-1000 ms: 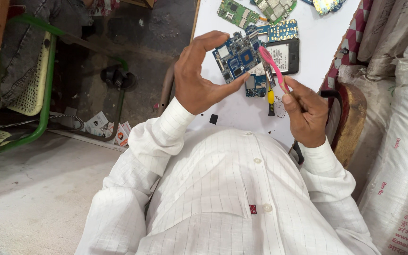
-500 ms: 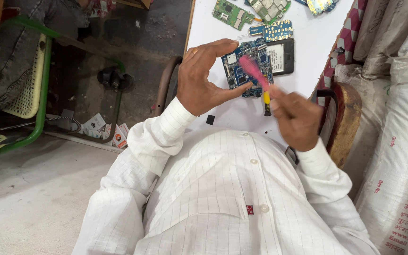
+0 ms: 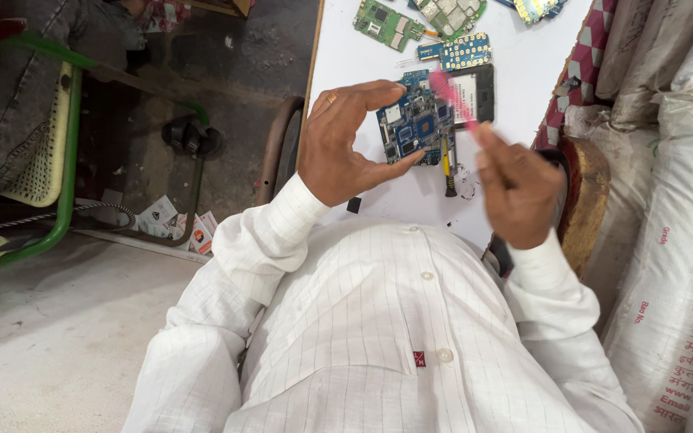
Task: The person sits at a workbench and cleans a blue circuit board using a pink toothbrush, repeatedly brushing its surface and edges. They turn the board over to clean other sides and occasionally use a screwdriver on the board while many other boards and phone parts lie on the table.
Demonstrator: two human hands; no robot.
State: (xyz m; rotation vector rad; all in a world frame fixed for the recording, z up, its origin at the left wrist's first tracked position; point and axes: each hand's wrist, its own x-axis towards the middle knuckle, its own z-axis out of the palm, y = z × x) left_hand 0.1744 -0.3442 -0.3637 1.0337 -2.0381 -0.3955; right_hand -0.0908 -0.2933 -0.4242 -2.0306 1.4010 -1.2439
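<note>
My left hand [image 3: 345,144] pinches a blue circuit board [image 3: 415,122] between thumb and fingers, holding it above a white table [image 3: 515,56]. A ring sits on one finger. My right hand [image 3: 515,186], blurred by motion, grips a pink brush-like tool [image 3: 452,100] whose tip lies over the board's right side. Under the board lie a dark phone part [image 3: 479,92] and a yellow-and-black screwdriver [image 3: 447,172].
Green circuit boards [image 3: 387,22] and other phone parts lie at the table's far end. White sacks [image 3: 675,224] stack on the right. A green-framed chair [image 3: 50,152] and scattered papers [image 3: 174,224] stand on the floor at left.
The pink tool swept across the board and my right hand shifted right and slightly up, now blurred. My left hand kept holding the board.
</note>
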